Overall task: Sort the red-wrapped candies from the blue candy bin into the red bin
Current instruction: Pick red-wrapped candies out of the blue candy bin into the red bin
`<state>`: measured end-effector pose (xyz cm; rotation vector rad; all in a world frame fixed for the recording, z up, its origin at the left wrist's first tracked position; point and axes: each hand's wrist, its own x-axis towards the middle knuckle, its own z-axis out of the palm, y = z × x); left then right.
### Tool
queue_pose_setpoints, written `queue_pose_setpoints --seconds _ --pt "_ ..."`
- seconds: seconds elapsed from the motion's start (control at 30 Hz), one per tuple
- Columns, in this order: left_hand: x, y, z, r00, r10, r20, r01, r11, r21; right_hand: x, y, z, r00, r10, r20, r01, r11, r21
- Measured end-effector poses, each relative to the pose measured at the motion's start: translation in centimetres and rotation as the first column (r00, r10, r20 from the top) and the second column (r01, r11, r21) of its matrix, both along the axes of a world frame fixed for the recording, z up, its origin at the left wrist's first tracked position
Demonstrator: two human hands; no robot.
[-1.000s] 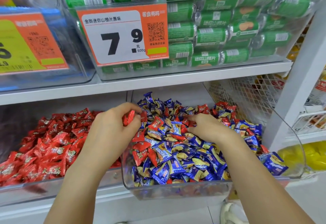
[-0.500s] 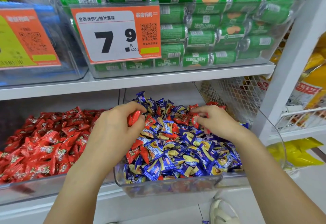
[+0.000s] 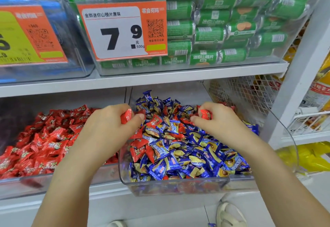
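Red candies point(image 3: 126, 116) gripped in curled left hand point(image 3: 107, 130); right hand point(image 3: 219, 121) likewise point(image 3: 205, 114).

Two hands are in view: left hand point(image 3: 107, 128) and right hand point(image 3: 219, 121). Each holds one red candy, at point(image 3: 126, 116) and point(image 3: 205, 114). Two candy bins stand on the lower shelf: red bin point(image 3: 26, 182) and blue bin point(image 3: 178, 185). Two price tags are visible, point(image 3: 123, 32) and point(image 3: 26, 35). Loose candies and green packs point(image 3: 214, 35) are too many to count.

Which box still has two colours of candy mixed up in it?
The clear bin on the right, under both hands: blue candies with red ones scattered through. The left bin holds only red.
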<state>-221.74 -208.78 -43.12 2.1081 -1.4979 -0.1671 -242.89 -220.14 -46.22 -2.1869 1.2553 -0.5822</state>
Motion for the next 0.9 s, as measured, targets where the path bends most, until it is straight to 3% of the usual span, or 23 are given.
queue_pose_setpoints --seconds 0.13,0.23,0.33,0.43,0.57,0.9 --pt "0.5 1.0 -0.1 0.998 -0.064 -0.021 0.065 0.997 0.05 3.5 3.6 0.0 0.968 0.25 -0.029 -0.251 0.967 -0.04" --pt "0.4 1.5 -0.2 0.997 -0.072 -0.008 0.071 0.997 -0.009 5.7 5.5 -0.7 0.906 0.362 -0.218 -0.385 0.92 -0.072" --pt "0.9 1.9 0.0 0.997 -0.036 -0.069 0.025 0.99 -0.142 7.5 6.3 -1.8 0.886 0.335 -0.32 -0.412 0.886 -0.213" --pt "1.8 2.2 -0.3 0.997 0.001 -0.082 -0.014 0.987 -0.159 8.9 6.5 -2.4 0.885 0.279 -0.372 -0.394 0.876 -0.28" --pt "1.8 2.0 -0.7 0.997 0.008 -0.076 -0.018 0.992 -0.126 10.8 6.3 -3.1 0.871 0.194 -0.452 -0.362 0.875 -0.321" --pt "1.3 1.7 -0.6 0.996 -0.027 -0.081 0.017 0.993 -0.116 9.4 5.0 -3.5 0.91 0.059 -0.411 -0.191 0.938 -0.289"
